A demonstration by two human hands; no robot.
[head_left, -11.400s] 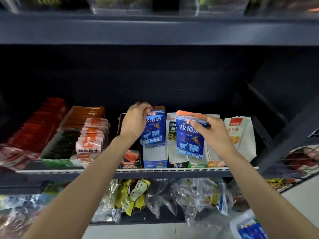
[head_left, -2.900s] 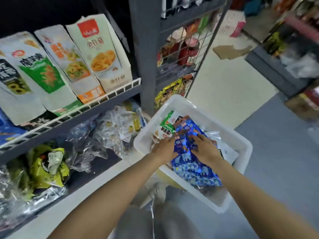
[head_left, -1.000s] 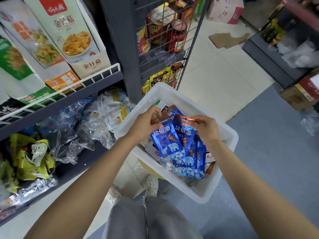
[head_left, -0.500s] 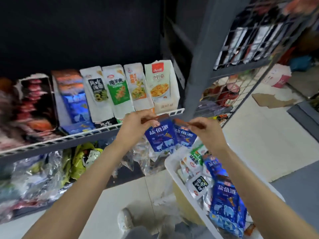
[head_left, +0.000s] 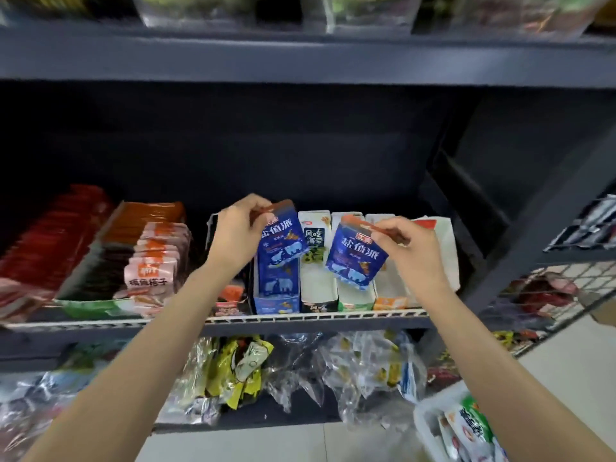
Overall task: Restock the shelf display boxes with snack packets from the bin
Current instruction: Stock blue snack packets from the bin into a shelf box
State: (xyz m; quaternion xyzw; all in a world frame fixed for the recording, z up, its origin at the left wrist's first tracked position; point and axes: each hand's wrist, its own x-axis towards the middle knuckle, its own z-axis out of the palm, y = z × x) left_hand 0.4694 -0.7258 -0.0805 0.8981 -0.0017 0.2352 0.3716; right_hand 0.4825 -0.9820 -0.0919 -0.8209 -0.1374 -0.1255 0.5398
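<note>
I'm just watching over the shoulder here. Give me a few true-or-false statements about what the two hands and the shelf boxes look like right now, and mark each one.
1. Each hand holds blue packets by their top edge. True: left hand, right hand.
2. The left hand's blue packets are above the blue display box. True.
3. The right hand's blue packets lie flat on the floor. False: held up before the white boxes.
4. The white bin sits on the top shelf. False: low at bottom right.

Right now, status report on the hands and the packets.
Left hand pinches a blue packet over the blue box. Right hand pinches a second packet, in front of the white boxes. Nothing blocking.
</note>
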